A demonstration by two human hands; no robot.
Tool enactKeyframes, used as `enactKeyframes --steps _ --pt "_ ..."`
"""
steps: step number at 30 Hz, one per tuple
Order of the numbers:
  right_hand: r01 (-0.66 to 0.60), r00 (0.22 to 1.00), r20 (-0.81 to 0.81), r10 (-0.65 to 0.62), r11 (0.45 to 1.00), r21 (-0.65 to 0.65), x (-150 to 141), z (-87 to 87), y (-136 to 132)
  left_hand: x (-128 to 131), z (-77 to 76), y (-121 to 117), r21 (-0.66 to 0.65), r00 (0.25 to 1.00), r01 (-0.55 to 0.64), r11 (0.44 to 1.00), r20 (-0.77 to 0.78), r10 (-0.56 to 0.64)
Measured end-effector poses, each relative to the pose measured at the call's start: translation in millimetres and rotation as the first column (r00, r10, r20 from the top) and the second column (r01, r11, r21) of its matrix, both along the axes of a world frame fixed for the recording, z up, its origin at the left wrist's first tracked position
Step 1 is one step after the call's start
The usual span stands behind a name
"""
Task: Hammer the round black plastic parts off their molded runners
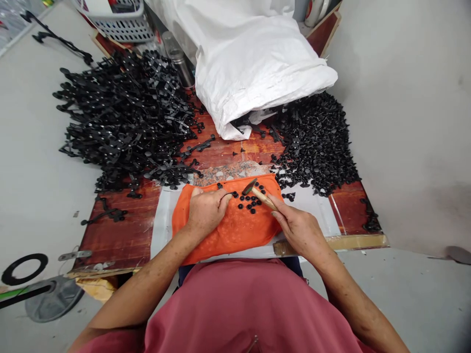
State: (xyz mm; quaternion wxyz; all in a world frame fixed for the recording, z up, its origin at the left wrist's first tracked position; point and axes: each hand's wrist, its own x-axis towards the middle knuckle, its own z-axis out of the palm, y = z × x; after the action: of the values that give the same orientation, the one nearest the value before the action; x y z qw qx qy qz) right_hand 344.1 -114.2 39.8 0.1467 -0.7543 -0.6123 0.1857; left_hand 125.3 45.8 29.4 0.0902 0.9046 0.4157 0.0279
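The black strip sits just left of the centre of the frame over the orange cloth, pinched in the left hand, its round tip near the loose black caps. The right hand is wrapped around the handle of a hammer, whose head is among those caps. For tidy hammer work here, I would set the round tip flat on a firm spot, keep the left fingers back from the head, and use short, square taps. Nudging stray caps aside should leave a cleaner place to strike; the cloth may ruck up, so it is best kept smooth.

The left fingers cover the gripped end of the strip, and whatever lies under the cloth on the worktop is hidden. Whether the hammer head touches the cloth or hangs above it, I cannot tell. At the top of the frame the white sack is cut off and its contents are mostly concealed; the basket is also cropped.
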Motion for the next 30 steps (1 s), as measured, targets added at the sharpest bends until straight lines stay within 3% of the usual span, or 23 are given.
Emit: enactKeyframes --steps 5,13,17,23,26,30 --pt "-0.015 1.000 0.027 0.015 1.000 -0.001 0 1.1 -1 0 -0.9 -3 -0.001 1.000 0.012 1.000 0.001 -0.012" --pt "-0.058 0.997 0.047 0.054 0.994 0.091 -11 16.9 1 -1 -5.5 -7 0.041 1.000 0.009 0.999 0.003 -0.009" --pt "-0.093 0.973 0.206 0.106 0.993 -0.075 -22 16.1 6 -2 -7.1 -6 0.045 1.000 0.007 0.999 0.002 -0.007" --pt "-0.095 0.964 0.238 0.115 0.991 -0.094 -27 15.2 12 2 -8.1 -9 0.019 1.000 -0.014 1.000 0.001 0.014" --pt "-0.094 0.946 0.287 0.150 0.976 -0.199 -29 18.2 17 -3 0.3 -1 -0.041 0.997 0.036 0.999 -0.064 -0.038" --pt "-0.128 0.931 0.312 0.189 0.970 -0.205 -23 22.0 24 -24 28.9 29 -0.018 0.973 0.209 0.978 -0.101 -0.209"
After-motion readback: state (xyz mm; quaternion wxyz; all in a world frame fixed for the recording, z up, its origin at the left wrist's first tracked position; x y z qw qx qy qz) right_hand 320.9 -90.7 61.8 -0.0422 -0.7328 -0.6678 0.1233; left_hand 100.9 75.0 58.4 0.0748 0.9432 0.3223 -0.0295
